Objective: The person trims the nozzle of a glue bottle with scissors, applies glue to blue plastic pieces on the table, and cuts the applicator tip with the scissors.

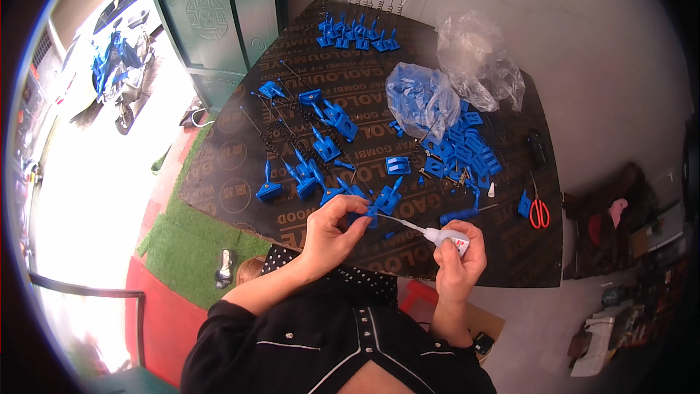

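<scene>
My left hand [329, 239] pinches a small blue plastic part [372, 214] close to the table's near edge. In my right hand [461, 266] is a small white squeeze bottle of glue [447, 238], tilted so its long thin nozzle points left. The nozzle's tip reaches the blue part; whether it touches cannot be made out. Just past my left fingers lie several blue pieces with black coiled springs and thin rods, one being a blue block with a peg [387, 198]. A screwdriver with a blue handle [459, 216] rests beyond the bottle.
Blue plastic parts [467, 149] are heaped at right beside a bag of blue pieces [419, 102] and a crumpled clear bag [477, 62]. Red-handled scissors [539, 213] lie near the right edge. Spring-and-rod pieces [357, 35] stand in rows at the far end of the dark table [240, 146].
</scene>
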Tool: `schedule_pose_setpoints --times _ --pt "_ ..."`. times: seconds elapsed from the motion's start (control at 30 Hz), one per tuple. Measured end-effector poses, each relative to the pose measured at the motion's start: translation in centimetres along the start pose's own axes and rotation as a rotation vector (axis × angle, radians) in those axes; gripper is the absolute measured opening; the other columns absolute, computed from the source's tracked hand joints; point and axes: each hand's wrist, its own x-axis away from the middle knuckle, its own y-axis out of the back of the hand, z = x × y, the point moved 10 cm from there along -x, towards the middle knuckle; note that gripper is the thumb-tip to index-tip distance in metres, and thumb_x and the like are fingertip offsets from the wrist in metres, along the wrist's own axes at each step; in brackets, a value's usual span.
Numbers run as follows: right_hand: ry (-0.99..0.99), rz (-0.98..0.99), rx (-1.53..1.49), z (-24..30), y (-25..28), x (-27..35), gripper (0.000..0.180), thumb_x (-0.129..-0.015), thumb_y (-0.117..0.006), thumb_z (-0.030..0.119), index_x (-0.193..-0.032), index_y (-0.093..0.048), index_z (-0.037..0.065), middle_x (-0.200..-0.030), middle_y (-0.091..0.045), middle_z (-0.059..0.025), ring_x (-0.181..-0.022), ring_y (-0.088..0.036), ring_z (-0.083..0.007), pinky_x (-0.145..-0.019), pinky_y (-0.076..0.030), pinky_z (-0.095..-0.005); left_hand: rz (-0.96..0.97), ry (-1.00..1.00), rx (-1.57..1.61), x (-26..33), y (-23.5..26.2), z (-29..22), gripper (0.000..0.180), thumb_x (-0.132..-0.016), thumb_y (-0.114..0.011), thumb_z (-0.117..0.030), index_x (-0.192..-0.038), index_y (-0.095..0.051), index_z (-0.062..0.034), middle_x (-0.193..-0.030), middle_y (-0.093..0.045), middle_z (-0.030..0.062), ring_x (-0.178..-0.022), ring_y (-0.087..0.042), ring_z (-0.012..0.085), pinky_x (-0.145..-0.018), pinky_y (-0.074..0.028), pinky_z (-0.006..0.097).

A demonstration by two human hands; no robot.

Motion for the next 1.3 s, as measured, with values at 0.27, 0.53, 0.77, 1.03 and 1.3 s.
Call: schedule_pose_setpoints --times 0.27,0.53,0.77,1.03,1.3 --pt "0.151 0.041 0.192 0.9 0.1 0.1 0.026 -0.084 -0.06 -0.003 -0.109 -0.054 -0.002 -0.102 -0.055 -0.0097 -0.065 -0.046 -0.0048 -0.05 -0.035 -0.0165 0.004 -0.002 -0.038 0.0 0.0 -0.2 0.015 -0.08 -0.071 0.002 -0.091 -0.062 -0.0027 -0.1 -0.066 0.0054 -0.055 -0.044 0.0027 -0.049 -0.036 0.019" --pt "0.168 0.06 0.21 2.1 -0.7 0.1 0.025 -0.084 -0.061 -0.003 -0.108 -0.054 -0.003 -0.105 -0.056 -0.0112 -0.078 -0.051 -0.0091 -0.065 -0.041 -0.0206 -0.003 -0.009 -0.076 0.0 0.1 -0.6 0.015 -0.079 -0.071 0.001 -0.09 -0.062 -0.0029 -0.1 -0.066 0.0056 -0.055 -0.046 0.0038 -0.049 -0.038 0.02" --pt "0.213 0.11 0.277 3.5 -1.5 0.0 0.024 -0.083 -0.063 -0.003 -0.105 -0.055 -0.003 -0.103 -0.057 -0.0118 -0.086 -0.055 -0.0121 -0.076 -0.046 -0.0241 -0.016 -0.066 -0.175 0.0 0.2 -1.9 0.016 -0.079 -0.071 0.002 -0.091 -0.063 -0.0029 -0.1 -0.065 0.0062 -0.056 -0.049 0.0056 -0.05 -0.04 0.021" --pt "0.32 0.162 0.385 5.1 -2.2 -0.2 0.027 -0.078 -0.063 -0.007 -0.104 -0.057 -0.002 -0.102 -0.057 -0.0125 -0.084 -0.056 -0.0137 -0.074 -0.047 -0.0249 -0.021 -0.097 -0.244 0.0 -0.1 -2.7 0.017 -0.079 -0.07 0.003 -0.092 -0.063 -0.0028 -0.1 -0.064 0.0083 -0.064 -0.06 0.0123 -0.052 -0.046 0.023" --pt "0.373 0.194 0.449 6.1 -2.6 -0.4 0.029 -0.075 -0.065 -0.008 -0.102 -0.058 -0.002 -0.098 -0.059 -0.0131 -0.082 -0.058 -0.0169 -0.072 -0.047 -0.0266 0.0 -0.085 -0.262 0.0 -0.3 -2.6 0.017 -0.078 -0.07 0.002 -0.092 -0.063 -0.0029 -0.099 -0.064 0.0092 -0.064 -0.06 0.0145 -0.052 -0.046 0.024"
